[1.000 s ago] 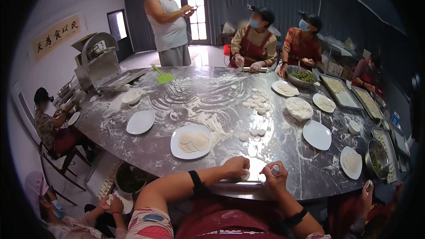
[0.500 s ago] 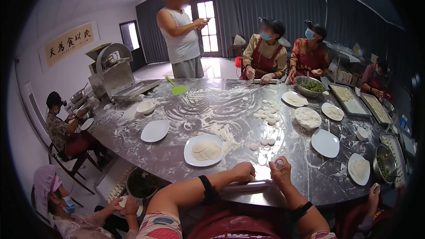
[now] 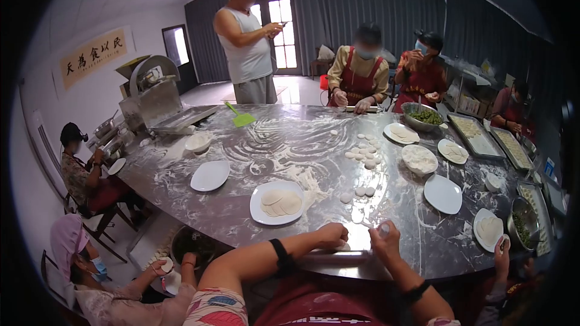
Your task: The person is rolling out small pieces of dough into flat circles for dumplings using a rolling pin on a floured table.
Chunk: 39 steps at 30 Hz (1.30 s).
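Note:
My left hand [image 3: 332, 236] is closed at the near edge of the steel table, its fingers pinching a small pale dough wrapper [image 3: 345, 246] that is mostly hidden. To its right, my right hand [image 3: 385, 242] is wrapped round a rolling pin [image 3: 384, 227], whose pale end shows above the fist. Just beyond my hands lie several small flattened dough pieces [image 3: 360, 191]. A white plate [image 3: 257, 211] with a stack of round wrappers [image 3: 282, 203] sits ahead of my left hand.
Flour streaks the steel table [image 3: 290, 130]. Around it are white plates [image 3: 209, 176], a flour bowl [image 3: 419, 161], a bowl of green filling [image 3: 425, 117], trays [image 3: 477, 139] and a green scoop [image 3: 244, 120]. Co-workers sit on both sides; one person stands behind the table.
My right hand has moved slightly right and down, away from my left hand. Across the table, one co-worker has lowered the head; another has raised a hand to the mask.

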Each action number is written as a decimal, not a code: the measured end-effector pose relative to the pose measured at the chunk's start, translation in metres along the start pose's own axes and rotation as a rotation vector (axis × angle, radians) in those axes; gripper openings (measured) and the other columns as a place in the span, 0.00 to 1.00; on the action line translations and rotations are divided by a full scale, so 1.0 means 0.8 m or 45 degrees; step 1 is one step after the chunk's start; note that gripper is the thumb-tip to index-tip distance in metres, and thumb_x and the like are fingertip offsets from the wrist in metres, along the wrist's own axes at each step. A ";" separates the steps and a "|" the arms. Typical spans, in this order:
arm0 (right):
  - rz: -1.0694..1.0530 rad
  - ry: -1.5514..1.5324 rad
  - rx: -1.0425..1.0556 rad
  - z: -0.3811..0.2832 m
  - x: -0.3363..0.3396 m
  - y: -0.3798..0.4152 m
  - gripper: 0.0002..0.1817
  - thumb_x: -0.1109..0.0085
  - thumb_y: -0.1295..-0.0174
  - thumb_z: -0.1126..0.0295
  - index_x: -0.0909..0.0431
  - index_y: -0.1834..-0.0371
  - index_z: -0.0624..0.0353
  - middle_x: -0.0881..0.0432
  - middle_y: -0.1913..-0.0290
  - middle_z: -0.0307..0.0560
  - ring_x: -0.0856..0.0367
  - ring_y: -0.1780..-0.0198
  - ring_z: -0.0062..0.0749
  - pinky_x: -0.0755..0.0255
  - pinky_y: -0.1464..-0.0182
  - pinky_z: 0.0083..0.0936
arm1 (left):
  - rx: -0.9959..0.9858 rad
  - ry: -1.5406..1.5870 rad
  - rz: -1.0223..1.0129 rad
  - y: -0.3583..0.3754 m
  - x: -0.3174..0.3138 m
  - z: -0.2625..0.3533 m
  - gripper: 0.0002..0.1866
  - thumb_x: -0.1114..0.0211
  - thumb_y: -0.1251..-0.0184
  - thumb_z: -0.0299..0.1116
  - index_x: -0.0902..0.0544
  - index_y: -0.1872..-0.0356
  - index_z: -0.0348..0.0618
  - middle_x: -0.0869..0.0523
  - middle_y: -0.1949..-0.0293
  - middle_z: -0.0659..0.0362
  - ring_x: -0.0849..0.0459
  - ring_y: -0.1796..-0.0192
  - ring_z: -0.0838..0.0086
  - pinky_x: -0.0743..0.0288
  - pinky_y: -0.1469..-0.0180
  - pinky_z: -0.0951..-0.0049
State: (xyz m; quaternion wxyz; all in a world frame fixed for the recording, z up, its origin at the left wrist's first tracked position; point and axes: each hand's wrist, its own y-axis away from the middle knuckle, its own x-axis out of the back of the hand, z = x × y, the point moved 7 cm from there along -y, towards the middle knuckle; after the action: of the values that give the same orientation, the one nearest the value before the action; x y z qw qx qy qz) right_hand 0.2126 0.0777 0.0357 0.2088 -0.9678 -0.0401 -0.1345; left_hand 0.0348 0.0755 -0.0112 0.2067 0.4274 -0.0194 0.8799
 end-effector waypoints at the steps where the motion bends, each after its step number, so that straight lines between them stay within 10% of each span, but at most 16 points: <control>1: -0.056 -0.153 -0.116 0.015 0.002 0.017 0.12 0.33 0.47 0.73 0.31 0.74 0.60 0.24 0.84 0.42 0.24 0.81 0.22 0.30 0.78 0.22 | 0.042 0.020 0.045 0.009 0.005 -0.001 0.08 0.36 0.49 0.31 0.18 0.69 0.40 0.16 0.71 0.51 0.17 0.65 0.62 0.26 0.61 0.65; 13: -0.046 -0.013 0.002 0.008 0.000 0.007 0.11 0.35 0.44 0.72 0.30 0.72 0.62 0.23 0.82 0.45 0.24 0.81 0.25 0.31 0.78 0.25 | -0.078 -0.062 -0.024 0.007 0.008 0.010 0.11 0.35 0.47 0.33 0.17 0.64 0.39 0.15 0.66 0.48 0.16 0.61 0.58 0.25 0.58 0.62; 16: -0.101 -0.085 -0.156 0.020 0.006 0.019 0.12 0.34 0.45 0.69 0.29 0.71 0.62 0.22 0.81 0.48 0.22 0.80 0.29 0.29 0.76 0.27 | 0.293 0.442 -0.163 0.017 -0.005 -0.025 0.12 0.36 0.46 0.33 0.19 0.63 0.37 0.15 0.68 0.48 0.17 0.64 0.61 0.25 0.58 0.64; 21: 0.000 0.032 0.125 0.022 -0.025 -0.035 0.10 0.37 0.44 0.75 0.31 0.72 0.61 0.25 0.84 0.42 0.24 0.82 0.22 0.32 0.81 0.21 | 0.081 -0.105 0.024 0.006 0.015 0.008 0.11 0.38 0.43 0.34 0.19 0.62 0.38 0.15 0.68 0.48 0.17 0.64 0.60 0.26 0.58 0.63; 28: -0.100 -0.170 -0.183 0.018 0.008 0.037 0.12 0.33 0.47 0.70 0.29 0.72 0.61 0.21 0.79 0.48 0.19 0.76 0.33 0.27 0.73 0.27 | 0.270 0.385 -0.139 0.026 0.001 -0.007 0.12 0.41 0.45 0.32 0.19 0.61 0.37 0.15 0.69 0.49 0.17 0.64 0.61 0.26 0.59 0.64; 34: 0.012 0.043 0.087 0.011 -0.030 -0.050 0.12 0.35 0.46 0.71 0.30 0.70 0.63 0.23 0.79 0.53 0.22 0.78 0.38 0.29 0.74 0.30 | 0.090 -0.075 0.013 -0.005 0.015 0.015 0.12 0.39 0.45 0.36 0.17 0.66 0.39 0.15 0.67 0.45 0.16 0.61 0.55 0.25 0.57 0.61; 39: -0.084 -0.029 -0.084 0.009 0.002 0.013 0.13 0.34 0.45 0.70 0.30 0.71 0.63 0.22 0.80 0.47 0.21 0.77 0.29 0.29 0.74 0.28 | 0.046 -0.001 -0.076 0.003 0.004 0.005 0.12 0.37 0.46 0.33 0.18 0.64 0.37 0.15 0.68 0.48 0.17 0.64 0.61 0.26 0.58 0.64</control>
State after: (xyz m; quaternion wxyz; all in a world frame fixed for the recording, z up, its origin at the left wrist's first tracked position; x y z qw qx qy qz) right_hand 0.2175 0.0713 0.0261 0.1716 -0.9738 -0.0699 -0.1316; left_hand 0.0348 0.0734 -0.0055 0.2250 0.4318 0.0093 0.8734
